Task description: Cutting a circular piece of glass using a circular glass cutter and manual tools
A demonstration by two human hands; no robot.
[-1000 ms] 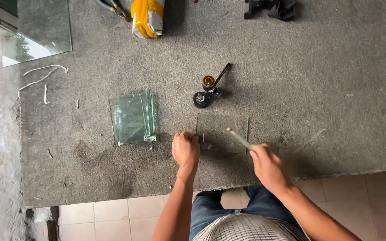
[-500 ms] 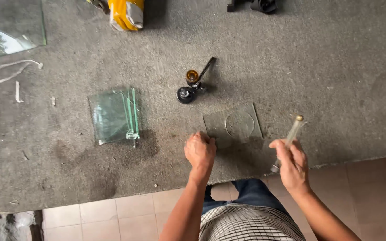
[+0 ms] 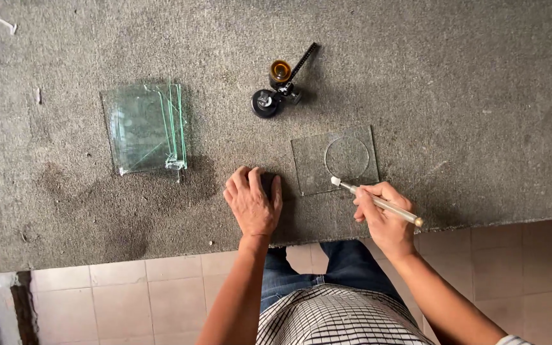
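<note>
We stand at a table (image 3: 455, 70) covered in rough grey carpet, looking straight down at our hands. Our right hand (image 3: 383, 217) is closed around a slim glass cutter (image 3: 378, 202), pinching it like a pen between thumb and fingers; its pale head rests at the near edge of a small square glass pane (image 3: 308, 169), while the brass-tipped end points back over the table edge towards us. The pane lies flat on the carpet just ahead of the right hand, and a circle (image 3: 347, 157) is scored into it, filling most of its right half.

Our left hand (image 3: 252, 203) lies palm down on the carpet just to the left of the pane, fingers loosely together and slightly curled, holding nothing. We cannot tell whether its fingertips touch the pane's edge.

Further out, beyond the pane, lies a circle cutter (image 3: 280, 88) with a black suction base, an amber knob and a dark ruled bar angled up to the right. Well to the left sits a small stack of clear glass pieces (image 3: 145, 128), greenish at the edges. Below the table edge we see a tiled floor (image 3: 116, 300), our jeans and striped shirt.
</note>
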